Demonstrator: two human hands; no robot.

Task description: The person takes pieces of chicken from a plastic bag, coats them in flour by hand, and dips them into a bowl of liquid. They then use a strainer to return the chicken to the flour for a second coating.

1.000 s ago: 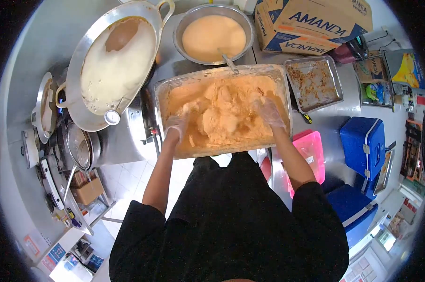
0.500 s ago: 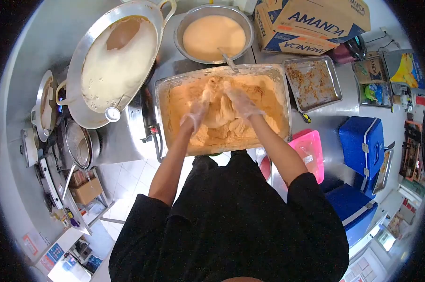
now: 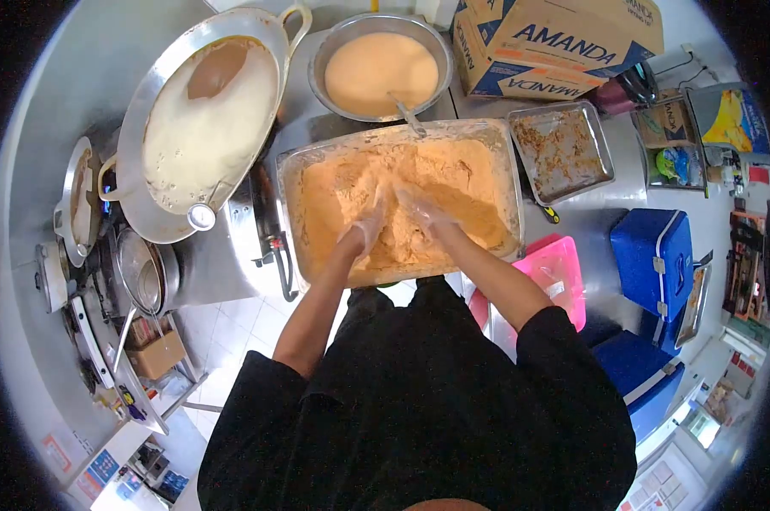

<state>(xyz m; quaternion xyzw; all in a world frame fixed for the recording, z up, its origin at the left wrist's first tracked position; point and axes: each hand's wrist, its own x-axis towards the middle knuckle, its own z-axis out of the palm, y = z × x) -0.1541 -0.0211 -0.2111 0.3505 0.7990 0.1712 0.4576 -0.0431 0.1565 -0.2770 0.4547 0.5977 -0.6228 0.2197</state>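
A wide, clear-walled tub (image 3: pixel 514 189) holds orange breading flour (image 3: pixel 317 230), heaped and lumpy in the middle. Both of my hands are in it, wearing thin clear plastic gloves dusted with flour. My left hand (image 3: pixel 370 223) reaches into the heap left of centre, fingers stretched forward and partly covered. Close by on the right, my right hand (image 3: pixel 426 211) angles inward with its fingers extended into the same flour. Neither hand visibly grips anything; any pieces under the flour are hidden. Behind the tub, a metal bowl (image 3: pixel 315 81) contains orange liquid, with a metal handle (image 3: pixel 408 117) leaning over its rim.
At left stands a large wok (image 3: pixel 138 200) of foamy oil with a dial thermometer (image 3: pixel 201 217). A crumb-covered metal tray (image 3: pixel 564 145), cardboard boxes (image 3: pixel 564 43), a pink container (image 3: pixel 564 272) and blue coolers (image 3: pixel 653 260) are on the right. A strainer (image 3: pixel 149 285) sits at lower left.
Both hands have moved slightly down and closer together in the flour. The heap between them has changed shape, and the flour at right is more scooped away. The view has shifted slightly.
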